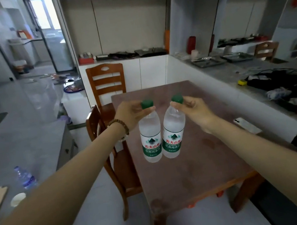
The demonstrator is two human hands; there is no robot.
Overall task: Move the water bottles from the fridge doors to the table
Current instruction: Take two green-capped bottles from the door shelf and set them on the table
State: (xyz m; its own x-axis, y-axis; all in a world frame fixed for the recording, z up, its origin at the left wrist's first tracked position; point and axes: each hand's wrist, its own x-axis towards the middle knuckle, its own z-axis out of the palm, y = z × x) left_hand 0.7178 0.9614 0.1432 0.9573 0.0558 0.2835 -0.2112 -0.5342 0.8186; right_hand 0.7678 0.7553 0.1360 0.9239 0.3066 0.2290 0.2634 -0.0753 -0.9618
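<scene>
Water bottles (pixel 151 139) (pixel 173 133), necks pinched in left hand (pixel 132 115), right hand (pixel 192 109)

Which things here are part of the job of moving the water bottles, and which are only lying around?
Part of the job:
- left hand holding the left bottle by its neck
- right hand holding the right bottle the same way
- table

Only lying around:
- blue-tinted bottle on the left counter
- wooden chairs
- white phone

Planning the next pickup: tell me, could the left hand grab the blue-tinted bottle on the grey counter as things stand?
Probably not: the left hand is shut on a green-capped bottle over the table. The blue-tinted bottle stands unobstructed.
</scene>
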